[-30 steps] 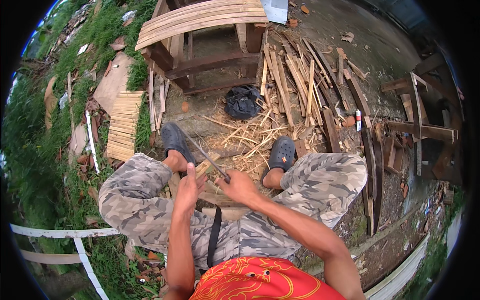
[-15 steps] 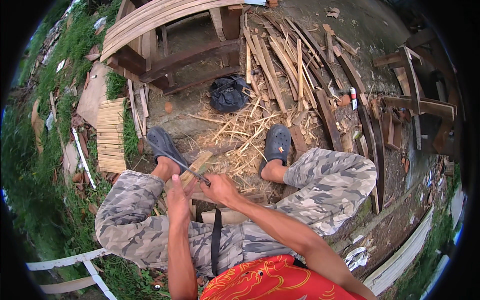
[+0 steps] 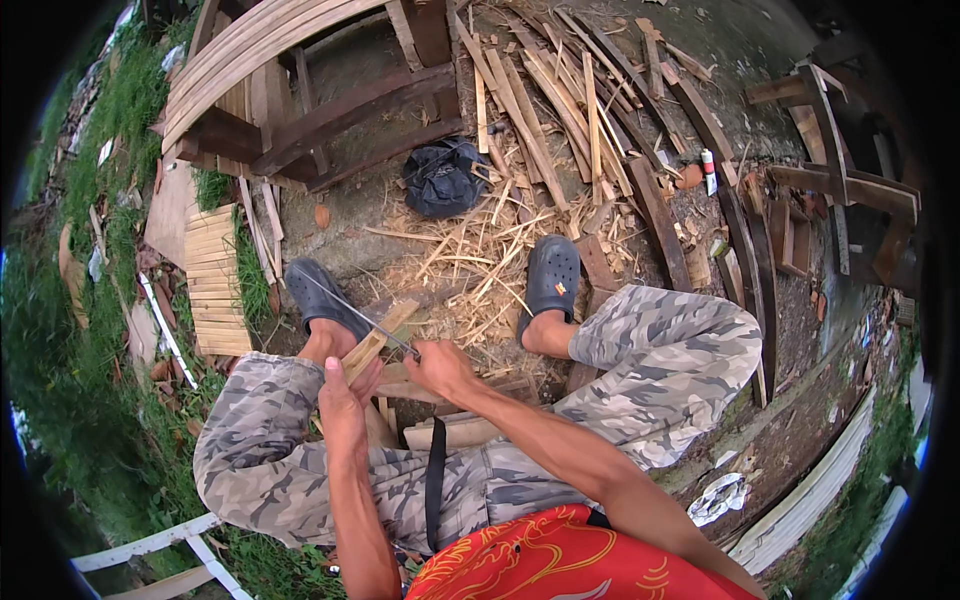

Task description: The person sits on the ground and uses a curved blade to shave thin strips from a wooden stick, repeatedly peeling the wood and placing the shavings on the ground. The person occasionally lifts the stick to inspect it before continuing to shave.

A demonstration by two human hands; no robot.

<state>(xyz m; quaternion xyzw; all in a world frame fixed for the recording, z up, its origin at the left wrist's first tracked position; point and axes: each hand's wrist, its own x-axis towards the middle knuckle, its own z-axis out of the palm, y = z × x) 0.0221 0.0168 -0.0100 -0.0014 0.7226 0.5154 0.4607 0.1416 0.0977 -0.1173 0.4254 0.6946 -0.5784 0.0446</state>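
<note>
My left hand (image 3: pixel 345 405) is closed round the lower end of a short piece of split bamboo (image 3: pixel 388 332), its thumb lying along the side. The piece tilts up and away to the right, with a hollow showing on its face. In my right hand (image 3: pixel 442 368) is the handle of a knife, fingers wrapped round it. The long thin knife blade (image 3: pixel 348 311) points to the upper left and crosses the bamboo piece near its middle. Most of the handle is hidden in my fist.
Pale shavings (image 3: pixel 480 245) litter the ground between my feet. A black plastic bag (image 3: pixel 443 178) lies beyond, before a slatted wooden bench (image 3: pixel 270 60). Long wood strips (image 3: pixel 560 120) are piled at the far right, near a white tube (image 3: pixel 709 172). A slatted panel (image 3: pixel 217 280) lies left.
The bamboo piece has turned and shows more of its hollow face. The knife blade has shifted up along it, still in my right hand. The whole view has tilted slightly.
</note>
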